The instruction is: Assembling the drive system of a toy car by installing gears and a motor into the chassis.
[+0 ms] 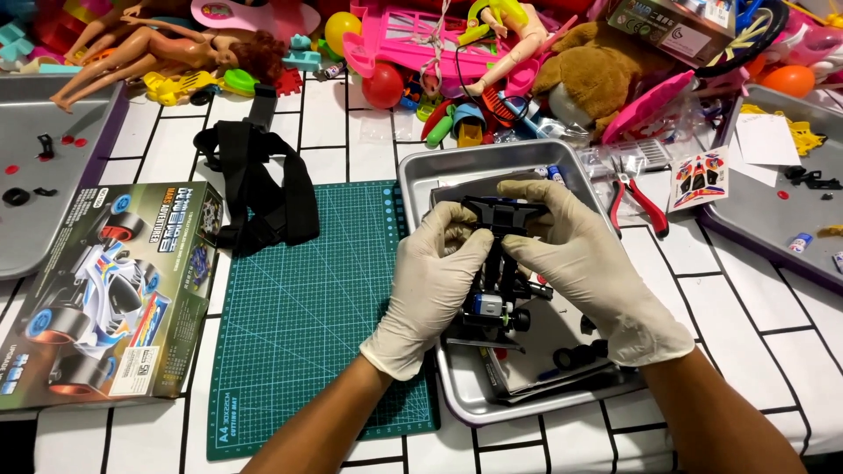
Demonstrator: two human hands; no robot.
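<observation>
Surface (729,290): white with a black grid; toys piled along the far edge.
Mat (299,307): green cutting mat, left of the tray; a black strap (259,189) lies across its far corner.
Box (97,290): model-car kit box, flat on the near left.
Tray (421,189): steel, straight ahead, holding loose small parts and black tyres (580,354).
Chassis (496,290): black toy-car frame held just above the tray, between both hands; its long axis runs from near to far, the far end uppermost.
Left hand (435,281): gloved, grip pinching the chassis's far crossbar from the left.
Right hand (584,263): gloved, fingers pressed on the same crossbar from the right; both equally near.
Pliers (641,200): red-handled, right of the tray.
</observation>
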